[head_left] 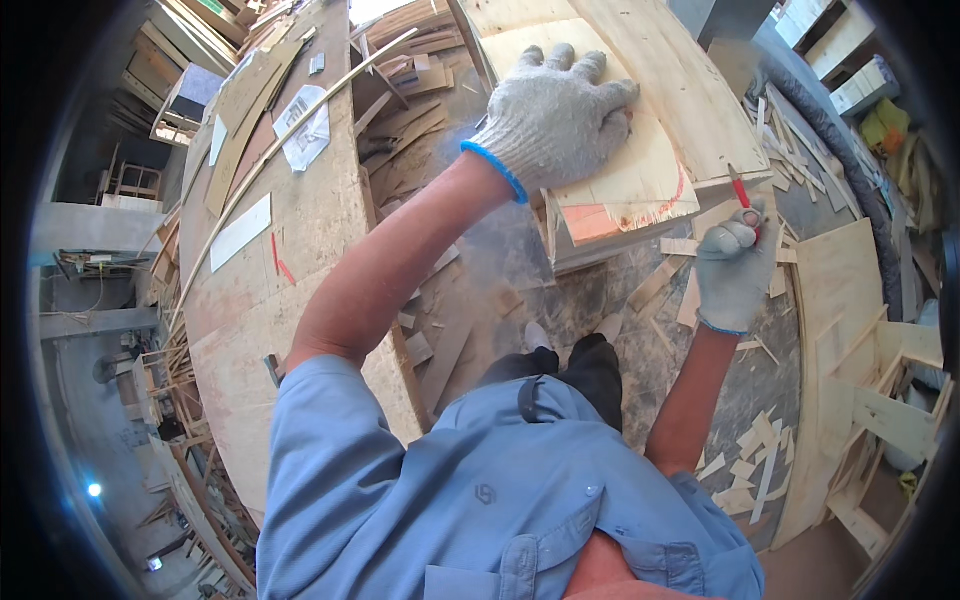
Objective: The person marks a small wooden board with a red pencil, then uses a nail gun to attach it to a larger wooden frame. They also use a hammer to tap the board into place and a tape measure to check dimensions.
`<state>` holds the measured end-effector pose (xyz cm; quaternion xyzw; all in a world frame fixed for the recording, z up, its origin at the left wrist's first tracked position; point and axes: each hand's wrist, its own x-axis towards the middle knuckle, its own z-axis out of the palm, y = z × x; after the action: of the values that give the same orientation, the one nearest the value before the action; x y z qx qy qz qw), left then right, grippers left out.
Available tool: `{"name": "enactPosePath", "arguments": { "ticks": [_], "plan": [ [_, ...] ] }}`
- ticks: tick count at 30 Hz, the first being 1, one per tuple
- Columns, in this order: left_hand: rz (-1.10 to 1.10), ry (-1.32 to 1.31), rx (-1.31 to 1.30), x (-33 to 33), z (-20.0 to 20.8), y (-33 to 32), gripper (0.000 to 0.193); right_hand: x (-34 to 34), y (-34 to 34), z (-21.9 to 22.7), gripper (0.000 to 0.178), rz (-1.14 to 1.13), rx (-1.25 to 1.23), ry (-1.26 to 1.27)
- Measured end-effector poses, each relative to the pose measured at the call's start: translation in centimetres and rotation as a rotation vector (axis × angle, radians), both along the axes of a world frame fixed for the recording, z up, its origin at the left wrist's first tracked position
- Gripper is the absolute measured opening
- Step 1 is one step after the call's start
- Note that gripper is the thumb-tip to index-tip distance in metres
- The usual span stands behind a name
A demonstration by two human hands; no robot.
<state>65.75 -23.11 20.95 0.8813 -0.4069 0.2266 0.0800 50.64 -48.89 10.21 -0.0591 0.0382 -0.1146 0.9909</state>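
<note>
My left hand [565, 115], in a pale knit glove with a blue cuff, lies on a thin light plywood sheet [640, 165], fingers spread and the palm pressing down. The sheet has a ragged, splintered near edge with red marks by its corner. It rests on top of a wooden workpiece [705, 110] with a large pale top panel. To the right of that workpiece's near corner, my right hand [728, 255], also gloved, is closed around a slim red tool [739, 190]. The tool's narrow tip points away from me; its exact kind is unclear.
On the left stands a long wooden workbench [240, 330] bearing a thin wooden strip [270, 150], a white sheet [241, 232] and papers. Wood offcuts [450, 350] litter the floor around my feet. A plywood panel [835, 350] and wooden frames [890, 410] stand at the right.
</note>
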Motion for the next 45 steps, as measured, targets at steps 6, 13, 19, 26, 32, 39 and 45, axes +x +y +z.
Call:
{"name": "enactPosePath", "arguments": {
  "ticks": [6,13,19,26,32,39,45],
  "plan": [
    [0.001,0.016,-0.091,0.0,-0.2,0.2,0.039,-2.2,0.5,6.5,0.052,-0.319,-0.607,0.33],
    [0.004,0.105,-0.205,0.1,-0.2,0.3,0.035,-3.1,3.7,6.5,0.05,0.127,-1.23,0.47],
    [-0.003,0.134,-0.35,0.1,-1.1,0.2,0.03,-1.6,7.3,7.5,0.052,0.276,-1.065,0.489],
    [0.042,0.135,-0.586,-0.1,-1.2,0.2,0.03,-0.6,8.5,8.6,0.035,0.256,-0.845,0.491],
    [0.282,0.194,-1.257,-5.9,-3.0,3.3,0.039,-0.2,8.5,7.7,0.034,0.239,-0.9,0.387],
    [0.053,1.111,-2.216,-19.2,-5.1,5.8,0.059,-4.1,8.1,5.4,0.027,0.592,-1.167,0.235],
    [0.744,0.417,-1.69,-30.7,-4.0,7.0,0.042,-5.9,12.7,0.8,0.045,1.038,-1.429,0.139]
  ]
}}
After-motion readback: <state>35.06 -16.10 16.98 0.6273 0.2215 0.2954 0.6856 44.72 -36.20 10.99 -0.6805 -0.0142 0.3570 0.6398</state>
